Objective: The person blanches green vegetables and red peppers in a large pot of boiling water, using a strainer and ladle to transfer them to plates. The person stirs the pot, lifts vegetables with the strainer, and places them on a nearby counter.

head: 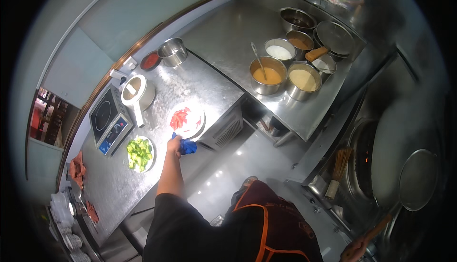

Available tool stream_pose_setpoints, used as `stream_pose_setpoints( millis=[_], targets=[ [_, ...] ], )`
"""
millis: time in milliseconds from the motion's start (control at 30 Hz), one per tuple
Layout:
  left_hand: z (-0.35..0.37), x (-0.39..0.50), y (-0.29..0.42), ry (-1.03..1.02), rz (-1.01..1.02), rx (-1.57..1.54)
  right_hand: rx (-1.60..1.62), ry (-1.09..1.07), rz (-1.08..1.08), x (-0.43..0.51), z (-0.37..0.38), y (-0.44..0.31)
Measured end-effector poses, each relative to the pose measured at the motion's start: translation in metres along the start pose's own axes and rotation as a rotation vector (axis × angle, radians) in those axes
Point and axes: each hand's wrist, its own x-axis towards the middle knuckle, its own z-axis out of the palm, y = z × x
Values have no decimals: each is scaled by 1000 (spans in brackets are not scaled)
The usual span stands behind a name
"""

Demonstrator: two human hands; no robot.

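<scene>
My left hand (174,146) grips a bunched blue cloth (188,146) at the near rim of a white plate (190,128). Whether the fingers also pinch the rim cannot be made out. Red cut pieces (179,118) lie on that plate, at the edge of the steel counter (117,190). Down at the lower right, my right hand (355,249) is closed around the wooden handle (379,227) of a round mesh skimmer (418,180), whose head is over the stove. To the left of my left arm, a white plate of green vegetable pieces (139,154) sits on the counter.
An induction cooker (109,122) and a lidded pale pot (138,92) stand along the wall. Several steel pots of sauces and powders, including an orange sauce (267,75), crowd the other counter. A bamboo wok brush (339,172) lies beside the stove burner (362,158), which glows orange.
</scene>
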Motion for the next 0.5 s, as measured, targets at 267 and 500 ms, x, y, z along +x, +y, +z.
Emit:
stream_pose_setpoints(
  millis=[267,500],
  targets=[
    [-1,-13,41,284,593,1064,77,-131,9,-29,24,23],
    [39,-27,85,-59,787,1473,433,-764,477,-15,1,35]
  ],
)
